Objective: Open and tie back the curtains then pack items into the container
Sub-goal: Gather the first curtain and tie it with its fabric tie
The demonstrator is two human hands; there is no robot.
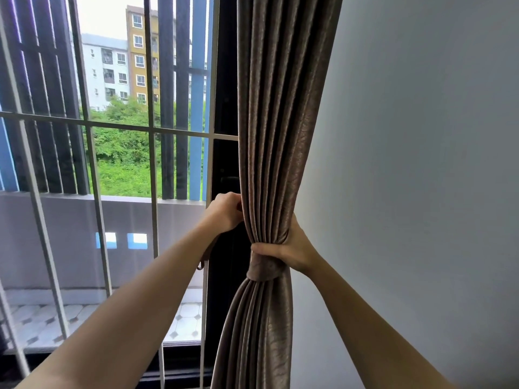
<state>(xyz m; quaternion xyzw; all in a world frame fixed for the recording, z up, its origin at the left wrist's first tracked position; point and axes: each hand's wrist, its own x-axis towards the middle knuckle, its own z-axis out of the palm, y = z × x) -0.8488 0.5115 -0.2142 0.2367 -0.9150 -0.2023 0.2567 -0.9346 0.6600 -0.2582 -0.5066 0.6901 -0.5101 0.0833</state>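
As the hands (226, 210) (290, 248) grip it, the curtain (269, 136) hangs gathered.

home, upper-floor flat | curtain (269, 122) | barred balcony door (151, 130) | plain wall (421, 136)

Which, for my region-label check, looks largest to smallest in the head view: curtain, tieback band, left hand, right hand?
1. curtain, by far the largest.
2. right hand and left hand: too alike to rank.
3. tieback band, judged by the part wrapped around the curtain.
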